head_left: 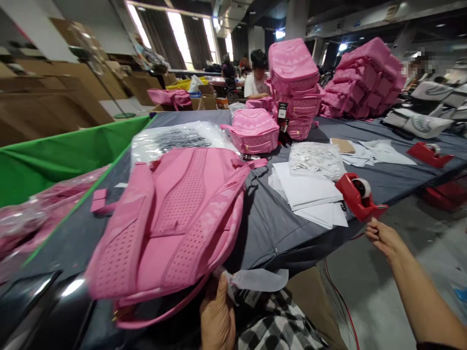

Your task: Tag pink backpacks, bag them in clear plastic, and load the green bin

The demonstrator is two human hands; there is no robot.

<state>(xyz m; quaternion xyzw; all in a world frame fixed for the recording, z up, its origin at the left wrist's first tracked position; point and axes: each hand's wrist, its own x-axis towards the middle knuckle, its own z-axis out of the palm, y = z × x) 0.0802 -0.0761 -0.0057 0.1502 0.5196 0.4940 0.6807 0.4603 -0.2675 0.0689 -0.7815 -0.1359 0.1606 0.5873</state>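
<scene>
A pink backpack (pixel 175 209) lies on the dark-covered table with its perforated straps and back panel facing up. Beside its near end, my left hand (pixel 218 313) is closed on a strip of thin white paper (pixel 260 280). A dark tag with a white label (pixel 251 296) hangs just below the strip. Off the table's front edge, my right hand (pixel 386 238) has its fingers pinched together near the cutting end of a red tape dispenser (pixel 359 197). Whatever sits between those fingertips is too small to make out.
White paper sheets (pixel 310 189) and a bag of small white pieces (pixel 315 160) lie left of the dispenser. Stacked pink backpacks (pixel 294 92) stand behind. A green-lined bin (pixel 73 141) is at left; a co-worker (pixel 255 80) sits beyond the table.
</scene>
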